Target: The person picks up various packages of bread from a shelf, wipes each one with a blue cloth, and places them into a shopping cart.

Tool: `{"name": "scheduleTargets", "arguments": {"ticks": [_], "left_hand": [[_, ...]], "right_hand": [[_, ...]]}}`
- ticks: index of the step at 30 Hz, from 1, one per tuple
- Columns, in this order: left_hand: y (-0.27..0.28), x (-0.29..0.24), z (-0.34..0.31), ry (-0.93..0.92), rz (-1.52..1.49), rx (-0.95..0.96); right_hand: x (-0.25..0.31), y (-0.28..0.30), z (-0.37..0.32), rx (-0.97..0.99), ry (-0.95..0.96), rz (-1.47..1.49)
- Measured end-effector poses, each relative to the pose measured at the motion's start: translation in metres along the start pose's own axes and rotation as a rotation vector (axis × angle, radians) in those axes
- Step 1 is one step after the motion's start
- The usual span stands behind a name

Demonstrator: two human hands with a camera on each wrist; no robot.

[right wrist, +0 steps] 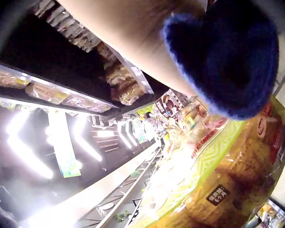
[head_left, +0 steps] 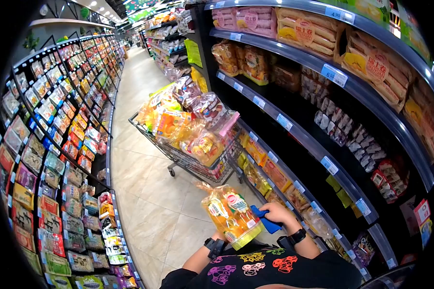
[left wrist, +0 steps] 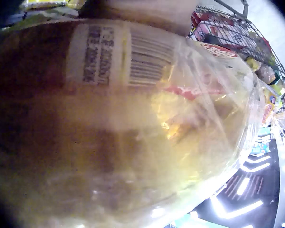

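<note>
A clear bag of bread [head_left: 229, 214] with a yellow-green lower band is held up in front of the chest. My left hand [head_left: 219, 236] holds it from behind, its fingers mostly hidden by the bag. In the left wrist view the bag's wrapper [left wrist: 147, 118], with a barcode label, fills most of the picture. My right hand [head_left: 276, 213] grips a blue cloth [head_left: 266, 219] beside the bag's right edge. The right wrist view shows the dark blue fabric [right wrist: 228, 66] overlapping the bag's corner.
Ahead stands a wire shopping cart [head_left: 197, 168] heaped with bagged snacks and breads [head_left: 193, 120]. Shelves [head_left: 284, 123] with packaged bread and price tags run close along the right. Another rack [head_left: 62, 159] of small packets lines the left. Pale tiled floor [head_left: 135, 159] lies between them.
</note>
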State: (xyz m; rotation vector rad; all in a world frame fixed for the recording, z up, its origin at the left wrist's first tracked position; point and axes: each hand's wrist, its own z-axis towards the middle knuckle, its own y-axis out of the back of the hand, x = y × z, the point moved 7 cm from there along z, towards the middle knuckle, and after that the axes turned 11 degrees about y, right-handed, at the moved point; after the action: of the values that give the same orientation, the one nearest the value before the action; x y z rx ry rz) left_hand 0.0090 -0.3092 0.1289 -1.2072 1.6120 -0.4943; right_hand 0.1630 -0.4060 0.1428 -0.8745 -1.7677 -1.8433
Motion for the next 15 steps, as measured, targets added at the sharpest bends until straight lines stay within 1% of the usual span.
{"name": "scheduleTargets", "arguments": {"ticks": [1, 4, 6, 8, 9, 10, 15], "left_hand": [[0.002, -0.004, -0.001, -0.009, -0.008, 0.002], [0.007, -0.018, -0.002, -0.038, -0.032, 0.013], [0.008, -0.028, -0.002, -0.069, -0.052, 0.028], [0.007, -0.041, -0.001, -0.102, -0.074, 0.047], [0.006, -0.046, 0.0, -0.112, -0.091, 0.06], [0.006, -0.05, -0.001, -0.126, -0.099, 0.066], [0.006, -0.069, -0.003, -0.181, -0.153, 0.094]], "right_hand": [[0.003, 0.002, 0.0, 0.012, -0.051, 0.002], [0.028, 0.03, -0.004, -0.305, 0.068, 0.017], [0.054, 0.058, -0.012, -0.419, 0.031, 0.055], [0.055, 0.068, -0.016, -0.501, 0.013, 0.017], [0.052, 0.072, -0.018, -0.547, 0.046, 0.0], [0.061, 0.081, -0.021, -0.595, 0.071, 0.014], [0.095, 0.096, -0.024, -0.664, 0.228, 0.233]]}}
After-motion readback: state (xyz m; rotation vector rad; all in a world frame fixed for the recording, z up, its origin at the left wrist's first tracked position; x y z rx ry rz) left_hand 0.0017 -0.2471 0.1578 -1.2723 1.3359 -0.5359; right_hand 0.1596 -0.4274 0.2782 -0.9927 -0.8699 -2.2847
